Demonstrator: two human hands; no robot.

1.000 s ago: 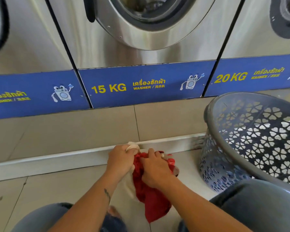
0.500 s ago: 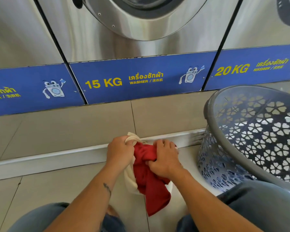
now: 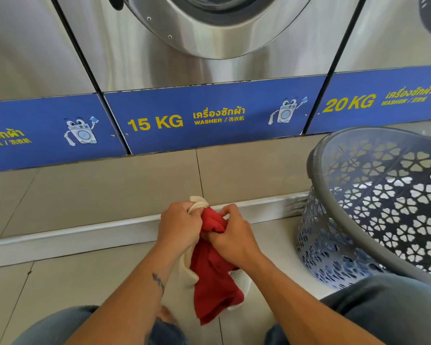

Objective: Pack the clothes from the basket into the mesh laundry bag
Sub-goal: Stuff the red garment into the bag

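Since a second ago the right hand (image 3: 234, 241) has shifted on the red garment (image 3: 215, 275): from lying flat over the bunched cloth, it now curls into a fist beside the left hand (image 3: 179, 227), knuckles up, pressing the fabric down between the two hands. More of the cream mesh laundry bag (image 3: 239, 276) shows under the right wrist. The bag's rim, gripped in the left hand, has bunched into a tighter loop above that hand's knuckles.
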